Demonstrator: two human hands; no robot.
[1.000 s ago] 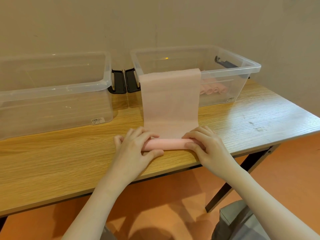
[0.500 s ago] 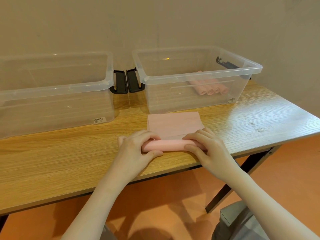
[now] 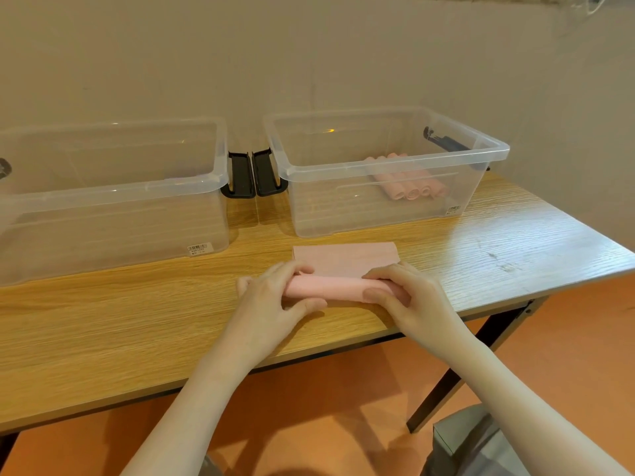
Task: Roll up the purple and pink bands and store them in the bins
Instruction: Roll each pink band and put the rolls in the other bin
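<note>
Our hands cover both ends of the pink band (image 3: 328,286) roll. The left bin (image 3: 113,187) and the surface (image 3: 103,321) run off the left edge, and we cannot read the bin's label (image 3: 198,249).

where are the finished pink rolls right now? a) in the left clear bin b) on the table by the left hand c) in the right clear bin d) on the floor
c: the rolled pink bands lie inside the right clear plastic bin, toward its right end; none show in the left clear plastic bin.
</note>
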